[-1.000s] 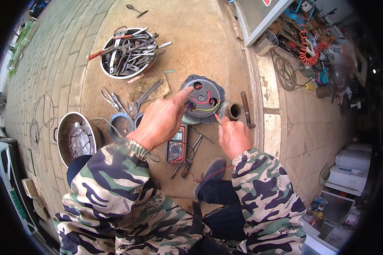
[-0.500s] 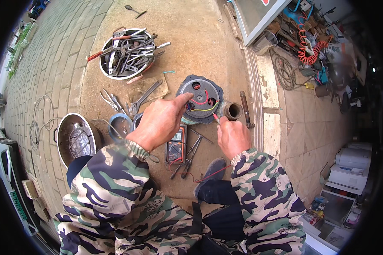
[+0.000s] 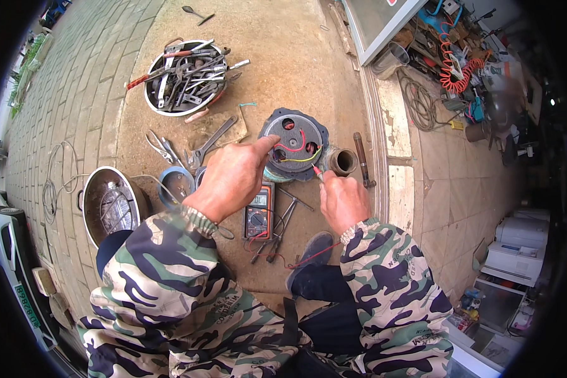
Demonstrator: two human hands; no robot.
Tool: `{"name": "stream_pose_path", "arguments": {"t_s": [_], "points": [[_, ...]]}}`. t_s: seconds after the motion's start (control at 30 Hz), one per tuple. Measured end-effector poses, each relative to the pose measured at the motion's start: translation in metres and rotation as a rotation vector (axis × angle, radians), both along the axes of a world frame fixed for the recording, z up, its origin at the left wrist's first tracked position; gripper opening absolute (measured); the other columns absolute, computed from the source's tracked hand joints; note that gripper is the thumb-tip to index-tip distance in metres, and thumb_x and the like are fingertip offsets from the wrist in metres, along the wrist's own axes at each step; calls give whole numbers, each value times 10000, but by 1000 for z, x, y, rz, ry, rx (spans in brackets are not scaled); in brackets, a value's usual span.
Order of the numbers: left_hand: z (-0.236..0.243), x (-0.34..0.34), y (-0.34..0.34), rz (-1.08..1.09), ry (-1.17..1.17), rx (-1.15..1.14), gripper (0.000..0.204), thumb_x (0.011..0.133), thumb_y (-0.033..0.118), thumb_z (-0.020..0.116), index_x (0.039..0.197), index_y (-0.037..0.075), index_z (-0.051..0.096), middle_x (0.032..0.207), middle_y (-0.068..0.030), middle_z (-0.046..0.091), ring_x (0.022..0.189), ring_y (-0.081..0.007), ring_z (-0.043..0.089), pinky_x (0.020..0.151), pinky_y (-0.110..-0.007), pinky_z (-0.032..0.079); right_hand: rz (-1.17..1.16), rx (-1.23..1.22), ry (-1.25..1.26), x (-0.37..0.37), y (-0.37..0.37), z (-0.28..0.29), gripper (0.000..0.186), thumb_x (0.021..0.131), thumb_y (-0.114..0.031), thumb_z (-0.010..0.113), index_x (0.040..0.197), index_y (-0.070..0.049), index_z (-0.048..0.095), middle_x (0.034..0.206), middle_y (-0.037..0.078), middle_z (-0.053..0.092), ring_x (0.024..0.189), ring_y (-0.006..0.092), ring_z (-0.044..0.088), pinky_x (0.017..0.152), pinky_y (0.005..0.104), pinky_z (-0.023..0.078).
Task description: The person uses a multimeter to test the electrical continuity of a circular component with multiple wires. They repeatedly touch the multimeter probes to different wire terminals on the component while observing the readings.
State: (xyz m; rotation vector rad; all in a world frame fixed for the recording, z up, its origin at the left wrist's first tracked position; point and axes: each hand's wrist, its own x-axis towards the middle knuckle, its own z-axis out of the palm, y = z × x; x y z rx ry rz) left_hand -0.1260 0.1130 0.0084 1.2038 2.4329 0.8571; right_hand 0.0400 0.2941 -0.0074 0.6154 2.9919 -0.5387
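Ground (image 3: 264, 75): tan concrete; a bowl (image 3: 170, 113) of tools sits upper left of the frame.
Pump motor (image 3: 285, 166): middle of the frame, red wire (image 3: 304, 140) and yellow-green wire (image 3: 302, 160) on top.
Left hand (image 3: 230, 179): one finger points, others curl; can't tell if they hold anything.
Right hand (image 3: 345, 201): fingers closed around a red test probe (image 3: 319, 172).
Change: pointing finger slid a bit lower, so now it's near the red wire.

We find soft, bright daylight spread over the concrete floor (image 3: 283, 69), with only faint, loose-edged shadows. Beyond its right edge, the workshop dims to near black, pricked by a small white glint. The multimeter (image 3: 257, 220) looks fairly sharp, while we see haze smearing the left jacket cuff (image 3: 200, 220). The fisheye lens bows the brick paving (image 3: 75, 88) along the floor's left edge, and black vignetting swallows the corners.
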Motion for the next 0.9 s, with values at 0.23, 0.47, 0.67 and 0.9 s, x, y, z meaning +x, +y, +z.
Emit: {"name": "stream_pose_path", "arguments": {"t_s": [0.23, 0.47, 0.67, 0.9], "points": [[-1, 0, 1, -5, -4, 7, 378, 971, 40, 630, 1344, 47, 696, 1019, -266, 735, 931, -462, 713, 792, -514, 566, -7, 9, 22, 2, 0, -2, 133, 958, -150, 695, 961, -18, 679, 790, 261, 707, 782, 492, 705, 689, 575, 568], [0, 0, 0, 6, 7, -1, 365, 981, 52, 630, 1339, 46, 700, 999, -263, 734, 924, -462, 710, 783, -517, 563, -14, 4, -4, -1, -1, 2, 117, 952, -145, 701, 975, -31, 686, 755, 274, 692, 751, 504, 702, 671, 587, 568], [-1, -1, 0, -3, 4, 8, 360, 985, 59, 634, 1338, 46, 702, 989, -266, 735, 916, -463, 714, 778, -521, 565, -16, 0, 21, 1, 0, -1, 123, 955, -146, 699, 973, -27, 682, 760, 278, 691, 754, 507, 700, 671, 586, 567], [-2, -1, 0, 6, 3, 1, 360, 985, 56, 632, 1337, 41, 703, 996, -265, 738, 924, -462, 717, 785, -518, 569, -5, -4, 11, 1, 1, 0, 130, 960, -149, 695, 964, -20, 679, 756, 280, 690, 753, 507, 699, 674, 583, 566]]}}
